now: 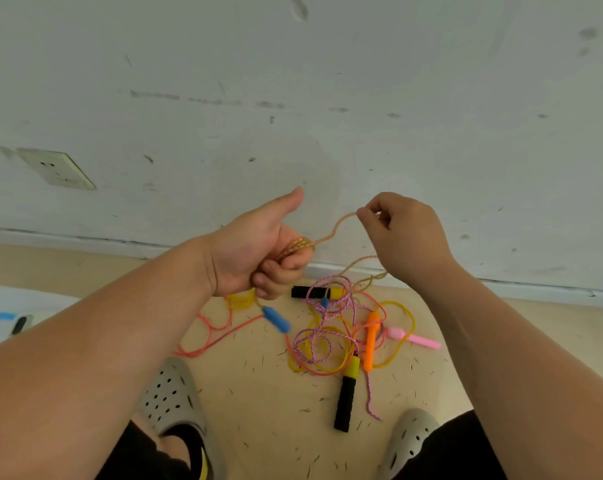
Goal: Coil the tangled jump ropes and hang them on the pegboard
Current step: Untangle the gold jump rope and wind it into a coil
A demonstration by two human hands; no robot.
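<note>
A beige floor point(251, 393) strewn with short dark strands meets a scuffed white wall point(328, 81) with one socket point(55, 168). By that wall, between two grey perforated clogs point(170, 393), lies a tangle of pink, yellow and coral jump ropes point(328, 327) with two black foam handles point(345, 400). Above it, the left hand point(255, 251) grips coils of tan glittery rope point(338, 226), and the right hand point(407, 237) pinches its strand.

A plain room indoors, perhaps a home. Scuffed white wall point(293, 81) with a socket point(55, 168), pale skirting point(535, 289), beige floor point(258, 393)
</note>
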